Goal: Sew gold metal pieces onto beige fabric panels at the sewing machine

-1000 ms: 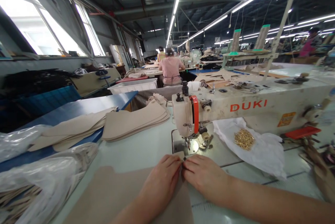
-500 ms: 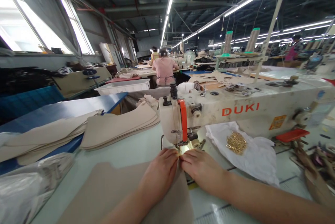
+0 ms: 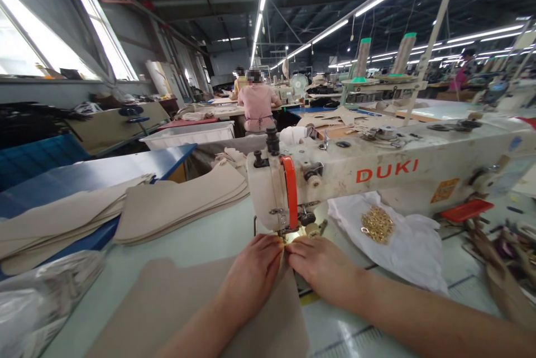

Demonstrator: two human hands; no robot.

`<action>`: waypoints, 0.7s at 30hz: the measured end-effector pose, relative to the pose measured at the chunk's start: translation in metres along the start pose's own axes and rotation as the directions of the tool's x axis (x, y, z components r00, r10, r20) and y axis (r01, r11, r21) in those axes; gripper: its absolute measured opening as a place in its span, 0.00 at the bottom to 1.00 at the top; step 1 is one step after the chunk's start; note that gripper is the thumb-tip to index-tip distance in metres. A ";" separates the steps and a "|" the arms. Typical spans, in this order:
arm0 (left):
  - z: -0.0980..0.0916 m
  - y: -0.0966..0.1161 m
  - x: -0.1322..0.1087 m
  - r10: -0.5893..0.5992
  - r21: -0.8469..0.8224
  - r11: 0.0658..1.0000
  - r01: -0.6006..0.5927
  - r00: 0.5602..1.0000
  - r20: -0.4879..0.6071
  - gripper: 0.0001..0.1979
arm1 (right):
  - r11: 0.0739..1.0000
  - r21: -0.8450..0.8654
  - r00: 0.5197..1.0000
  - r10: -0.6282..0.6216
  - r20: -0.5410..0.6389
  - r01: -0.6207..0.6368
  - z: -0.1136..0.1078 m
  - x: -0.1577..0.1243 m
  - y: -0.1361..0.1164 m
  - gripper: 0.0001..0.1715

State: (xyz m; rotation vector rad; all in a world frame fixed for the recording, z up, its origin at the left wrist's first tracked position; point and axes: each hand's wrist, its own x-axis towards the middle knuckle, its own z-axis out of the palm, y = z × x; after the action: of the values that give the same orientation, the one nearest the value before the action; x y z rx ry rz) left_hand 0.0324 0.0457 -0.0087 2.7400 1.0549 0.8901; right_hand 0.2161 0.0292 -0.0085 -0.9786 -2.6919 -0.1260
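Observation:
Under the needle area of a white sewing machine (image 3: 343, 162) marked DUKI, my two hands meet fingertip to fingertip. My left hand (image 3: 256, 271) lies over a beige fabric panel (image 3: 167, 308), its fingers closed on the panel's upper right edge. From the right, my right hand (image 3: 322, 263) reaches in with thumb and fingers pinched together. What sits in that pinch is hidden behind the fingers. The panel spreads flat toward me across the pale machine table (image 3: 218, 240). A small lamp lights the spot around the presser foot.
Right of the needle, gold metal rings (image 3: 377, 225) lie piled on a white cloth (image 3: 412, 252). Stacked beige panels (image 3: 180, 201) rest at the left, with clear plastic wrap (image 3: 50, 296) nearer. Beyond the machine, a person in pink (image 3: 257, 104) sits facing away.
The camera view has shifted slightly, so the background sits a little further left. Both hands stay at the needle in nearly the same pose, and the panel has hardly moved.

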 end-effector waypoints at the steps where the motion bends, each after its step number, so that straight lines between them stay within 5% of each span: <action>1: 0.000 -0.001 0.000 -0.004 -0.002 1.000 0.004 1.000 -0.003 0.11 | 1.000 -0.003 1.000 0.000 0.003 0.000 -0.001 0.000 0.000 0.04; 21: -0.007 -0.006 -0.002 0.030 0.044 0.999 -0.032 0.998 0.048 0.13 | 0.998 -0.064 1.000 0.015 -0.010 -0.016 -0.008 0.003 -0.005 0.03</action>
State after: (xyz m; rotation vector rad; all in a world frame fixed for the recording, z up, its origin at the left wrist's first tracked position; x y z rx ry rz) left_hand 0.0235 0.0477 -0.0055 2.8062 1.0398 0.8107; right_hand 0.2122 0.0262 -0.0001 -1.0146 -2.6859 -0.2143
